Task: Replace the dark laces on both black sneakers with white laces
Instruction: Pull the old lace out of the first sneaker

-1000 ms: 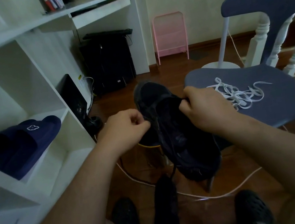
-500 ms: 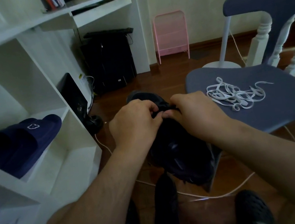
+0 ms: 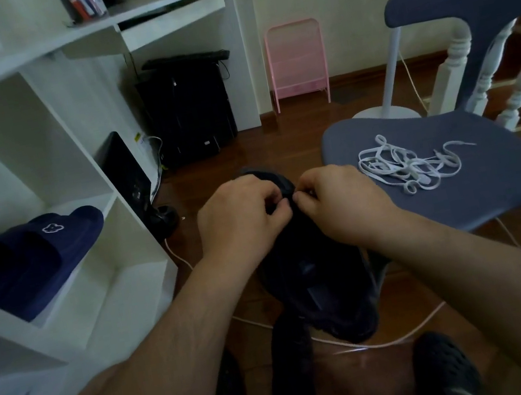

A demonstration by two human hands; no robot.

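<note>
A black sneaker [image 3: 318, 277] hangs in the air in front of me, toe pointing away. My left hand [image 3: 242, 218] and my right hand [image 3: 339, 200] meet over its upper part, fingers curled and pinching at the dark lace there; the lace itself is too dark to make out. The second black sneaker [image 3: 293, 372] lies on the wooden floor below, between my feet. A tangle of white laces [image 3: 410, 164] rests on the seat of the blue chair [image 3: 461, 196] to the right.
White shelving [image 3: 85, 200] stands at left with navy slippers [image 3: 36, 257] in one cubby. A white cable [image 3: 382, 343] runs across the floor. A fan stand [image 3: 391, 76], a pink rack [image 3: 296, 62] and a black computer case [image 3: 187, 105] stand further back.
My two hands came together from apart and now pinch at the same spot on the sneaker. The sneaker dropped lower and swung more upright under them.
</note>
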